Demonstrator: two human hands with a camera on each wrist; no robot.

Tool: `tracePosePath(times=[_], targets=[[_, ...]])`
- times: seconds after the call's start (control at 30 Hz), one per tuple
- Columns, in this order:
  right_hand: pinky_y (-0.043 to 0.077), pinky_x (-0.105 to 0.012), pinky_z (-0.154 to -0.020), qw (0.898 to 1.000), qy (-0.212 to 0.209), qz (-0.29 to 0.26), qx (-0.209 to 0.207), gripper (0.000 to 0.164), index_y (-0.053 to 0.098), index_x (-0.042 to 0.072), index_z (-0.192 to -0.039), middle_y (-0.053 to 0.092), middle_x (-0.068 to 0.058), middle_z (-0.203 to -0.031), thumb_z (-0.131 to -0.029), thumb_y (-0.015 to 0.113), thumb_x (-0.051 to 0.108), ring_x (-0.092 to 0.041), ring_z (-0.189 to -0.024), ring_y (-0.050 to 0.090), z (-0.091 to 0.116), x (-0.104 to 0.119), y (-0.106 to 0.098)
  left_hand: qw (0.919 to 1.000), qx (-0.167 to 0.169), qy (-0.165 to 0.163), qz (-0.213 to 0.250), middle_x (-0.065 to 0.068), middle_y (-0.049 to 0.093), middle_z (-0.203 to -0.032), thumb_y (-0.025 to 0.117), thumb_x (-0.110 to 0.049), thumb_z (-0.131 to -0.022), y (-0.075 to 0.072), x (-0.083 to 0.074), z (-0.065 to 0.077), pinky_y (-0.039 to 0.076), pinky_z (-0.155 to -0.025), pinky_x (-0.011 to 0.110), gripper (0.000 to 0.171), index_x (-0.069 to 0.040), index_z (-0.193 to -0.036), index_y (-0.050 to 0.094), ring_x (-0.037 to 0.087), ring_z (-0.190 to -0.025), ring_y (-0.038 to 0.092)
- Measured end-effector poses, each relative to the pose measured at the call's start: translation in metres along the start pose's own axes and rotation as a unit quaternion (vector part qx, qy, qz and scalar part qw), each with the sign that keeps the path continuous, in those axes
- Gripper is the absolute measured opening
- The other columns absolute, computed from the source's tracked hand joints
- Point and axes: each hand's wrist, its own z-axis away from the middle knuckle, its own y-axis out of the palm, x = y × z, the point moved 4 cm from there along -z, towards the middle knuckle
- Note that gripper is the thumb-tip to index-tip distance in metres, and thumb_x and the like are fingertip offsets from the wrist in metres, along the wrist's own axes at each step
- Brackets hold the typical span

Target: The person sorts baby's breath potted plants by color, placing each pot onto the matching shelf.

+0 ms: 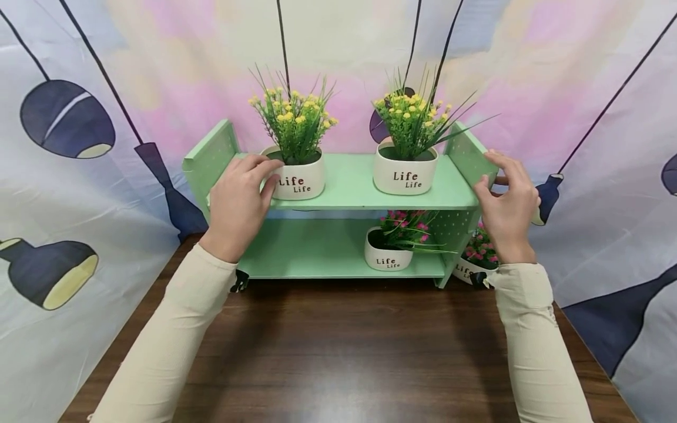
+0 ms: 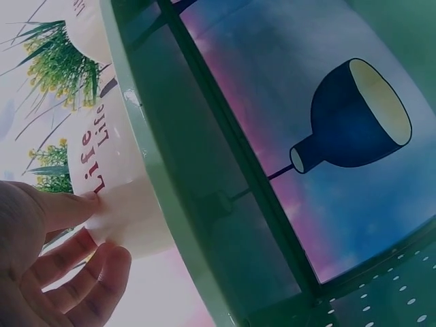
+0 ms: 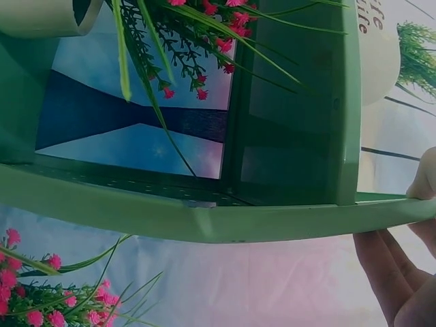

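A light green two-tier shelf [image 1: 349, 182] stands on the table. On its upper board, a white planter with yellow flowers [image 1: 307, 179], lettered "Life", sits at the left. My left hand [image 1: 238, 202] grips this planter's left end; the left wrist view shows the thumb on the front of the planter [image 2: 133, 211] and fingers curled at its end. At the right of the same board is a second yellow-flowered planter [image 1: 404, 173]. My right hand [image 1: 510, 205] pinches the front edge of the shelf's right side panel [image 1: 476, 158], thumb inside, fingers outside.
A pink-flowered planter [image 1: 388, 255] sits on the lower board, right of centre. Another pink-flowered planter [image 1: 468, 270] stands outside the shelf at the right, partly hidden by my right wrist. Brown wooden tabletop [image 1: 338, 346] lies in front; a lamp-patterned curtain [image 1: 349, 35] hangs behind.
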Motion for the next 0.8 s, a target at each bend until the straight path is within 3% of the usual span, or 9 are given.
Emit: tracePosePath(times=[0.8], targets=[[0.045, -0.003, -0.069, 1.000, 0.002, 0.006, 0.013, 0.044, 0.074, 0.012, -0.133, 0.069, 0.005, -0.138, -0.095, 0.060, -0.004, 0.023, -0.087, 0.055, 0.0010, -0.0002, -0.0020, 0.9998, 0.001, -0.011, -0.014, 0.012, 0.073, -0.118, 0.070, -0.010, -0.103, 0.0067, 0.0050, -0.0042, 0.057, -0.075, 0.059, 0.019, -0.010, -0.120, 0.079, 0.036, -0.110, 0.064]])
